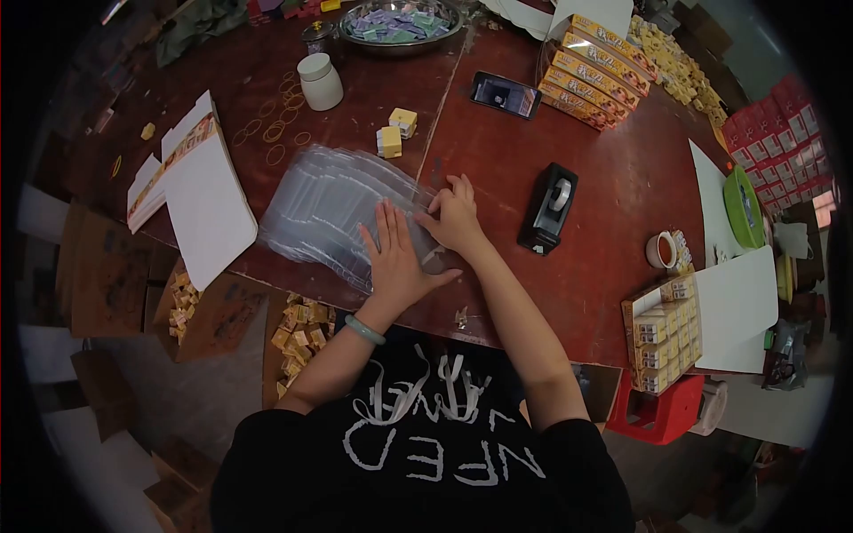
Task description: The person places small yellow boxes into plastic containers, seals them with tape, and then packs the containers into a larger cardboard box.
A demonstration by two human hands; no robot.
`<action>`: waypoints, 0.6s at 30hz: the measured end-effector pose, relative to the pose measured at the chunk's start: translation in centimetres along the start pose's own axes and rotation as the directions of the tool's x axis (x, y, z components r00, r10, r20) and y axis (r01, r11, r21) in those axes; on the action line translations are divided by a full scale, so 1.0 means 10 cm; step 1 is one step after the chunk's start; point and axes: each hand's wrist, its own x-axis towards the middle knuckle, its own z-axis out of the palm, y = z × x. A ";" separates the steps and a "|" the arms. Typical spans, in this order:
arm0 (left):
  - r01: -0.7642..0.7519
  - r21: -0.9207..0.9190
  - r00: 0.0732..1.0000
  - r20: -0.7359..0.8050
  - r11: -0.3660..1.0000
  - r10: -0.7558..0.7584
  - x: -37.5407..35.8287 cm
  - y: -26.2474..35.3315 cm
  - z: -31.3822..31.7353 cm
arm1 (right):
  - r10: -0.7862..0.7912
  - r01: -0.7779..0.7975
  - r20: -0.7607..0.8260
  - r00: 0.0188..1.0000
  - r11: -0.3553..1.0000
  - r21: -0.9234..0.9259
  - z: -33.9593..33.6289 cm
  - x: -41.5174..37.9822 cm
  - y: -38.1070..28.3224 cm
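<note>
A fanned stack of clear plastic sheets or bags [324, 209] lies on the dark red table. My left hand [398, 266] rests flat on its right part, fingers spread, a pale green bangle at the wrist. At the stack's right edge is my right hand [455, 216], its thumb and index finger brought together at the plastic; what they pinch is too small to make out. Two small yellow-and-white boxes [389, 142] sit just beyond the stack. A black tape dispenser [548, 209] stands to the right of my right hand.
White card sheets [209, 204] lie at the left, rubber bands [275, 131] and a white jar [320, 82] beyond the stack. Farther back are a phone [506, 95], a metal bowl [400, 24] and printed boxes [595, 75]. A packed tray [662, 333] stands at the right edge.
</note>
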 end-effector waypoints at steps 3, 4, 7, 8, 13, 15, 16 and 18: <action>-0.014 -0.047 0.998 -0.062 0.999 0.011 0.00 0.01 -0.01 | 0.082 -0.114 0.149 0.985 0.969 0.218 -0.16 0.02 -0.05; -0.010 -0.064 0.999 -0.054 0.998 0.006 0.01 0.04 -0.07 | 0.046 -0.074 0.115 0.992 0.964 0.257 -0.24 -0.03 -0.14; -0.022 -0.243 0.999 -0.038 0.970 0.013 0.03 0.17 -0.40 | 0.002 -0.029 0.061 0.998 0.892 0.450 -0.57 -0.18 -0.50; -0.035 -0.384 0.999 -0.040 0.923 0.021 0.03 0.22 -0.53 | 0.023 -0.070 0.089 0.996 0.825 0.560 -0.78 -0.23 -0.66; -0.003 -0.661 0.992 0.096 0.750 0.088 -0.13 0.35 -0.85 | 0.009 -0.075 0.102 0.995 0.749 0.659 -1.26 -0.57 -0.84; -0.023 -0.713 0.981 0.119 0.701 0.153 -0.19 0.42 -0.84 | 0.028 -0.115 0.149 0.989 0.776 0.620 -1.36 -0.70 -0.85; -0.097 -0.631 0.984 0.057 0.769 0.170 -0.21 0.44 -0.81 | 0.035 -0.128 0.167 0.985 0.799 0.588 -1.40 -0.78 -0.88; -0.227 -0.434 0.973 -0.063 0.872 0.222 -0.24 0.47 -0.73 | 0.038 -0.121 0.181 0.983 0.874 0.471 -1.42 -0.91 -0.99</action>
